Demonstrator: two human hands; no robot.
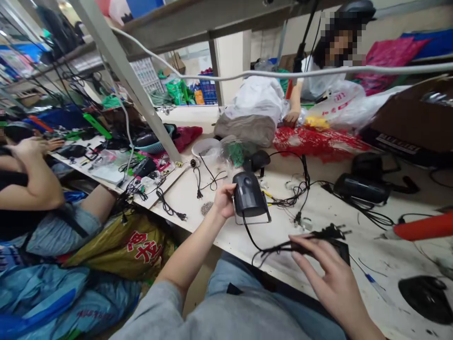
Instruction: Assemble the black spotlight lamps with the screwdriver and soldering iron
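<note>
My left hand (225, 200) grips the side of a black rounded plastic housing (250, 196) with a thin metal bracket along its bottom, held just above the white table. A black power cord (249, 231) runs from the housing to my right hand (327, 264), whose thumb and fingers are closed on the bundled cord. The cord's two-pin plug (334, 232) sticks out past those fingers. Behind the housing lies another black part (260, 160), partly covered. Cords with yellow ends (267, 194) rest on the tabletop beside it.
At right are a red-handled tool (423, 228), a black dome-shaped part (426, 297), more black housings (361, 188) and a blue-and-clear pen-like tool (371, 279). A white bowl (206, 150) and a metal post (132, 85) stand beyond. Co-workers sit at left and across the table.
</note>
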